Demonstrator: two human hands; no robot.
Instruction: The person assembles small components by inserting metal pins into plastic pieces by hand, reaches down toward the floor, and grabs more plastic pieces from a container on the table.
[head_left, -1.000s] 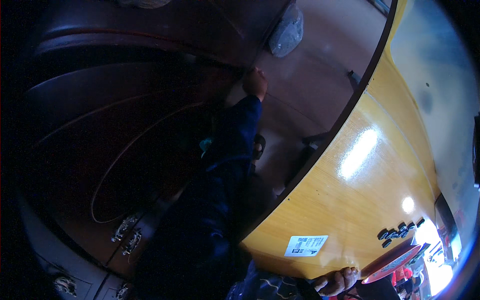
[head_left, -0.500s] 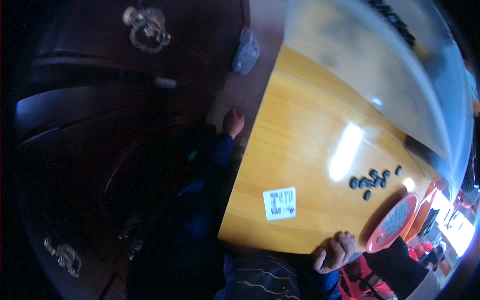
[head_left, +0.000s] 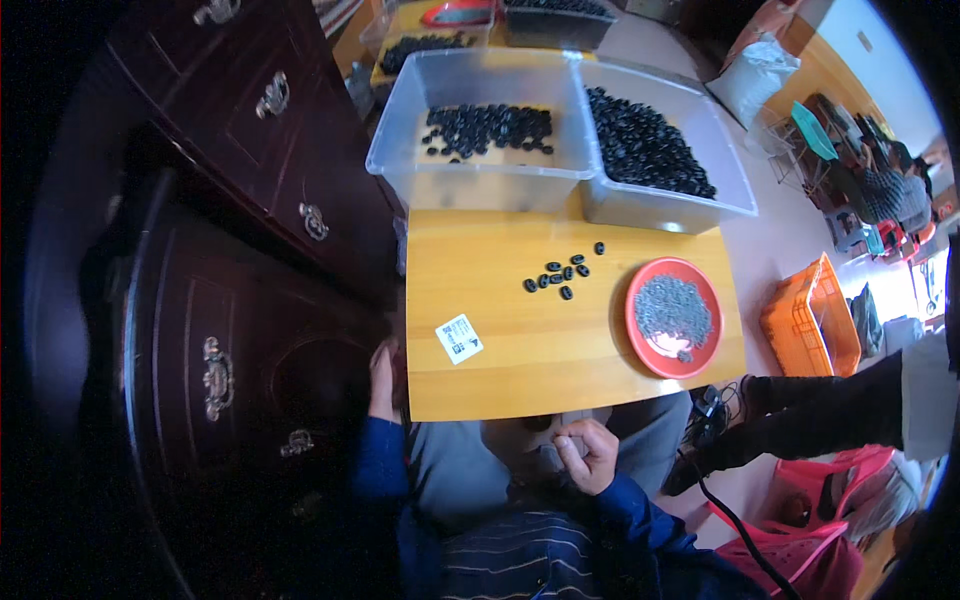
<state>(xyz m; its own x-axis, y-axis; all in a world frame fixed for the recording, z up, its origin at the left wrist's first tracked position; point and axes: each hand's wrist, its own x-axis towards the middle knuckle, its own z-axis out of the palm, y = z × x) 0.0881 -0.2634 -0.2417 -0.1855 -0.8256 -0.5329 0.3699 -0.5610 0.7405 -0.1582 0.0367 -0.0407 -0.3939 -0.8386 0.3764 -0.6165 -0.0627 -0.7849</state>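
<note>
My right hand (head_left: pixel 590 455) is over my lap, just below the near edge of the yellow wooden table (head_left: pixel 500 385). Its fingers are curled in with the thumb across them, and a small greyish thing beside them is too unclear to name. Beside the table's left edge, against the dark cabinet, is my left hand (head_left: pixel 383 378), its fingers mostly lost in shadow. On the tabletop lie several small black oval pieces (head_left: pixel 557 278) in a loose cluster. A red bowl (head_left: pixel 634 335) of small grey bits stands to their right, and a white printed card (head_left: pixel 459 339) lies to their left.
Two clear plastic bins hold black pieces at the table's far side: the left bin (head_left: pixel 480 188) partly, the right bin (head_left: pixel 665 205) heaped. A dark wooden cabinet (head_left: pixel 270 250) lines the left. On the right are an orange crate (head_left: pixel 815 315) and another person's leg (head_left: pixel 800 420).
The view has swung level, bringing both bins into sight. My right hand has left the table's near edge and is now over my lap. My left hand remains beside the table's left edge.
</note>
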